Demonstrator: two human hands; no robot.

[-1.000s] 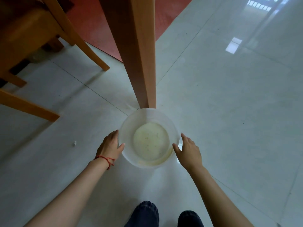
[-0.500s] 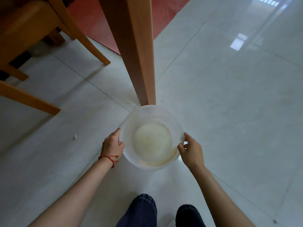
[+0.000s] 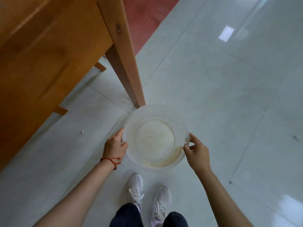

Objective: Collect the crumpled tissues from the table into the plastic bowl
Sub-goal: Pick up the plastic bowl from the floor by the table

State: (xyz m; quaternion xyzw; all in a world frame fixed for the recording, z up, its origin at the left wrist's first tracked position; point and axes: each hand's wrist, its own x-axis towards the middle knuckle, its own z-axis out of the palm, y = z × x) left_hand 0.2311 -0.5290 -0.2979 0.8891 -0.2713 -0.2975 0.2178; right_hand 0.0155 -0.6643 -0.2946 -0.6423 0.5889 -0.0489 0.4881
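White trainers (image 3: pixel 144 194) nearest, person standing on pale tiled floor (image 3: pixel 229 104). Just beyond: cloudy plastic bowl (image 3: pixel 155 138), held level by both hands, empty, brownish residue inside. Left hand (image 3: pixel 115 145) clamps left rim, red string at wrist; right hand (image 3: pixel 197 153) pinches right rim, fingers (image 3: pixel 186 147) curled over edge. Bowl sits squarely between hands, neither nearer. Further: wooden bench (image 3: pixel 49 51) up and left, leg (image 3: pixel 129 71) just behind bowl. Tissues not in view; likely on bench top, so bowl looks due to go up and left.
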